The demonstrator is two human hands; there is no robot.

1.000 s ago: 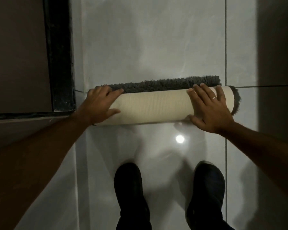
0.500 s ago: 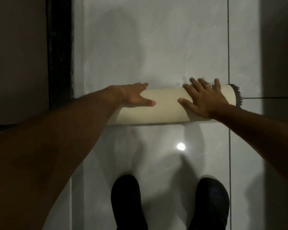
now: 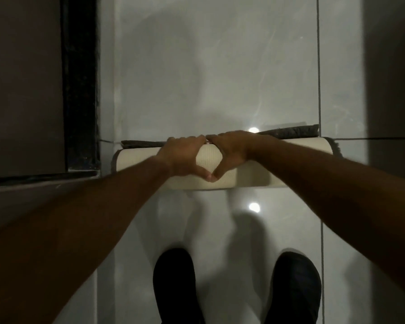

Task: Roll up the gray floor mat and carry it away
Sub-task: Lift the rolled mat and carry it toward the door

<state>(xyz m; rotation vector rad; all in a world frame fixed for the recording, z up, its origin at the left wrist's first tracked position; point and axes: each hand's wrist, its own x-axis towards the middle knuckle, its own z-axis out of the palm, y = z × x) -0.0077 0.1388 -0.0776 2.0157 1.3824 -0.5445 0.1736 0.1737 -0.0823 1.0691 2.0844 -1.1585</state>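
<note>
One mat [image 3: 250, 176] is lying rolled into a cream, woven-backed cylinder on the glossy grey tiled floor [image 3: 208, 66], a shaggy grey strip showing along its far edge. Two hands, left hand [image 3: 185, 157] and right hand [image 3: 229, 152], are gripping its middle, thumbs touching. Two black shoes [image 3: 175, 286] are standing nearby. A dark door frame [image 3: 80, 85] is bordering the left.

The gray floor mat [image 3: 138, 163] lies rolled into a cylinder on the tiled floor [image 3: 208, 66], cream woven backing outward, dark shaggy pile showing along its far edge and at both ends.
</note>
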